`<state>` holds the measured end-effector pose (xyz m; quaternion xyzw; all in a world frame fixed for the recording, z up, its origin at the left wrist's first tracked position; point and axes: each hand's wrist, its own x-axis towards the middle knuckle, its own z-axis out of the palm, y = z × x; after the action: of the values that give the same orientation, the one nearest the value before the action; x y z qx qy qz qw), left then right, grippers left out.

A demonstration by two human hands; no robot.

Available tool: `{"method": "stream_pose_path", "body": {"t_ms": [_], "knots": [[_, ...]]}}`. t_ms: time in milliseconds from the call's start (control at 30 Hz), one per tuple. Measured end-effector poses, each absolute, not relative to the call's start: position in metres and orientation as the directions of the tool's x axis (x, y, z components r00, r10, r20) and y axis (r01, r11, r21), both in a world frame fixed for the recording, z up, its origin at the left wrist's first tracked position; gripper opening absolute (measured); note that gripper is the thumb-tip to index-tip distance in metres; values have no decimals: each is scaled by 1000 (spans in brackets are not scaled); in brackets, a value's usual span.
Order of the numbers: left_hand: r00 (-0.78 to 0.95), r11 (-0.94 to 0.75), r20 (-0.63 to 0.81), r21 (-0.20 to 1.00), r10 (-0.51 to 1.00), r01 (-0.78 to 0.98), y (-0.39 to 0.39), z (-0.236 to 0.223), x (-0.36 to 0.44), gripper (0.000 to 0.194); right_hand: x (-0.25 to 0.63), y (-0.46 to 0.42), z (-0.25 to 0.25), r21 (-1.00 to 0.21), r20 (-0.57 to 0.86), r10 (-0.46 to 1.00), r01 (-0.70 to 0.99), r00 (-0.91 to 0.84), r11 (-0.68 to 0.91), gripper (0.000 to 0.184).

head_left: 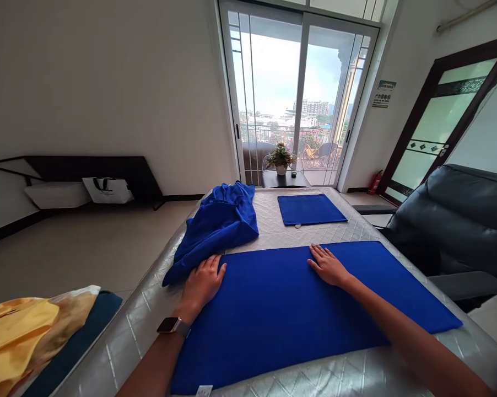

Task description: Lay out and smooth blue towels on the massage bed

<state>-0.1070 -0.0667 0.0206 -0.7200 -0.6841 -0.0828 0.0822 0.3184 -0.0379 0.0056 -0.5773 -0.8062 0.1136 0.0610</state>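
A large blue cloth [273, 309] lies spread flat across the quilted mattress [269, 218], with a white label at its near left corner. My left hand [205, 278], a watch on its wrist, rests on the cloth's far left corner with its fingers stretched out. Farther right, my right hand [328, 266] presses flat on the cloth near its far edge, fingers extended. Neither hand holds anything. Just beyond my left hand is a crumpled heap of blue fabric [223, 220]. A smaller blue cloth folded into a rectangle [312, 209] lies at the mattress's far end, a small tag on its near edge.
A black leather chair [471, 220] stands close on the right. Yellow and dark green fabrics [25, 331] lie at the lower left. Past the mattress, a small table holds a potted plant [281, 159] before the sliding glass door. A black bench [91, 168] lines the left wall.
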Motion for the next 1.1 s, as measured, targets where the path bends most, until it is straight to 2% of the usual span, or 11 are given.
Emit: {"method": "stream_pose_path", "body": {"t_ms": [167,433,600,933,1100], "knots": [[49,-47,199,-17,979,999,-68,26,-105,61,387,-29,-8,-205,-28,975,956,-221,210,78],[12,-19,142,53,990,998,-68,34,-103,66,490,-16,-21,-149,-35,999,989,-28,23,74],[-1,-11,134,85,991,996,-65,30,-107,71,538,-10,-29,-131,-20,999,991,28,-30,71],[-20,9,128,87,992,996,-60,27,-108,72,557,-9,-29,-151,8,1000,988,28,-27,72],[-20,-3,179,128,984,992,-56,24,-112,63,578,5,-6,-208,0,999,978,-33,33,56]]}}
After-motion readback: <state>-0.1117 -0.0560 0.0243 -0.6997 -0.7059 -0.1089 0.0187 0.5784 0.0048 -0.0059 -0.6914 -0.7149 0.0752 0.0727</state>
